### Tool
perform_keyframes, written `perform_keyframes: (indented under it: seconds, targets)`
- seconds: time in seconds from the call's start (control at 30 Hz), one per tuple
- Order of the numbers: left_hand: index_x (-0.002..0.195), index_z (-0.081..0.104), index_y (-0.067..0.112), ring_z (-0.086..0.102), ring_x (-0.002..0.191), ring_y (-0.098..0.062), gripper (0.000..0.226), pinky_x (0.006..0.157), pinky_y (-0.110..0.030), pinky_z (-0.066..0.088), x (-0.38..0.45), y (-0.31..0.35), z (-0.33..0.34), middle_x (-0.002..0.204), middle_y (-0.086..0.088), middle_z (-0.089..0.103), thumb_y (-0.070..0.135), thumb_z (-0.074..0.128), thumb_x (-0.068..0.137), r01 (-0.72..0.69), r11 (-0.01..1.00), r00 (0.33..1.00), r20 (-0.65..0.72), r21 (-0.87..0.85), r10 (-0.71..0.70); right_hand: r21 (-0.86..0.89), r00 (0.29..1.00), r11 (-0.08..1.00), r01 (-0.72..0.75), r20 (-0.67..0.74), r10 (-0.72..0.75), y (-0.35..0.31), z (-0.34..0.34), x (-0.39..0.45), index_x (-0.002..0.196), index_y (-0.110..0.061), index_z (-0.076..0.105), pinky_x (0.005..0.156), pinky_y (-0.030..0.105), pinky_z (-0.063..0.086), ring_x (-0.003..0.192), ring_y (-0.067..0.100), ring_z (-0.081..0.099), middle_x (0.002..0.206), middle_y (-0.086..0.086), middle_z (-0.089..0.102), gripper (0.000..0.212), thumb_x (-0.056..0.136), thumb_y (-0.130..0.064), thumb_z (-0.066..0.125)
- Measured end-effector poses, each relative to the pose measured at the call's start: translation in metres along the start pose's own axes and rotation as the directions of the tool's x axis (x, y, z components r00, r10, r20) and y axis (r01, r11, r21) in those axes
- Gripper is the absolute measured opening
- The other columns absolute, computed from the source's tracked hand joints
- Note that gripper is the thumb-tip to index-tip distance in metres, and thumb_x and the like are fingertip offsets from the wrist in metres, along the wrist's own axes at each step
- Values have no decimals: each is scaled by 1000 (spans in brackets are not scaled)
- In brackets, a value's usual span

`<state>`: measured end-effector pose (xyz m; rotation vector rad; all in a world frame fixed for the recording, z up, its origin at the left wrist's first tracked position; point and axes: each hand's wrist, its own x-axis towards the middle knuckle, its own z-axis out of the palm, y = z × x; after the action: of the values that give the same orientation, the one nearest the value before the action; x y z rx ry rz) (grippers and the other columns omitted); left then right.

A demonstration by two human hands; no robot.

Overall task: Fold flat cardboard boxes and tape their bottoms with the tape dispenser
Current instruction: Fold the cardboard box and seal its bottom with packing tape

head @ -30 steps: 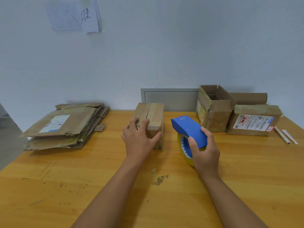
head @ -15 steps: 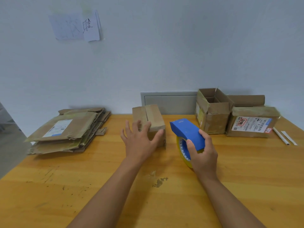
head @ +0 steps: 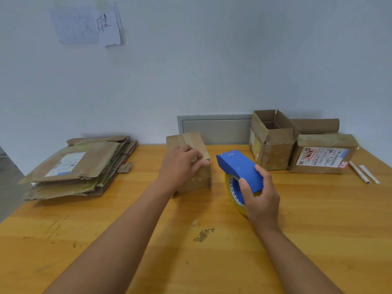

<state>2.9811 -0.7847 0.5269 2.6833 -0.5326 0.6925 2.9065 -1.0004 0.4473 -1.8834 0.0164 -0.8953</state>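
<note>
1. Small brown cardboard box (head: pixel 192 166), flaps closed, is sitting mid-table on the yellow wooden table (head: pixel 318 230).
2. Left hand (head: pixel 180 166) is now lying across the box's top, fingers bent over the near right corner; half a second ago it was spread flat at the near side. Probably pressing tape down.
3. Right hand (head: pixel 259 195) is still gripping the blue tape dispenser (head: pixel 239 172), just right of the box, apart from it.
4. Stack of flattened brown boxes (head: pixel 78 166) is waiting left of the box.
</note>
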Motion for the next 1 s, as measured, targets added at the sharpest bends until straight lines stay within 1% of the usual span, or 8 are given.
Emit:
perform_keyframes:
  seconds: [0.17,0.4,0.57,0.67,0.73,0.8,0.93,1.0]
  targets:
    - [98,73,22,53,88,-16,33,69,-26,34,1,3,4,92,5,62,51,58,93,-9,1000,998,-57,2,9,-4,1000,1000,0,-7,0,1,0,0,135,-21,51,72,23,48,97,15,58,117,-7,55,63,84,-57,54]
    - [100,73,18,56,86,-20,34,69,-32,44,-4,0,1,92,3,66,48,60,93,-65,998,996,-66,18,66,-3,1000,1000,6,-4,-6,2,0,0,135,-23,50,71,22,49,96,11,57,116,-8,54,63,84,-60,52]
    - [114,68,29,57,106,-11,30,93,-37,45,-10,-9,-3,110,13,68,45,47,100,-13,992,1000,-8,-126,12,-3,1000,1000,5,-2,-5,1,1,0,134,-28,49,69,15,45,98,-2,56,115,-10,54,60,84,-61,53]
    - [122,66,26,57,113,-15,29,93,-32,45,-12,-16,-4,121,8,66,39,54,99,-5,985,1000,7,-172,7,-6,1000,1000,-2,0,2,0,0,0,134,-27,49,70,16,46,98,-1,56,115,-9,54,61,84,-61,53]
    - [130,63,25,47,128,-18,37,100,-32,39,-14,-17,-5,137,5,56,41,56,97,36,985,999,45,-167,-29,-12,1000,1000,-7,2,7,0,-1,0,135,-26,49,69,16,46,96,-1,56,115,-9,54,62,84,-60,53]
    - [133,62,23,41,135,-22,38,106,-32,33,-17,-17,-5,143,1,52,37,56,98,29,987,998,66,-158,-19,-5,1000,1000,-6,0,6,-1,-1,0,135,-26,50,70,14,44,96,-1,55,115,-9,55,62,84,-61,53]
    - [122,70,17,61,110,-29,32,86,-40,49,-23,-10,-11,124,-5,67,33,59,97,-79,996,997,-16,-35,78,1,1000,1000,-12,3,12,-2,-1,-1,135,-25,49,69,17,45,94,7,57,115,-7,55,65,83,-63,51]
    - [117,72,17,65,101,-30,33,80,-39,49,-27,-4,-13,115,-5,71,38,62,94,-103,993,993,-58,52,106,3,1000,1000,-12,2,12,-1,-1,-1,135,-24,50,69,18,46,94,8,57,116,-7,55,65,83,-62,52]
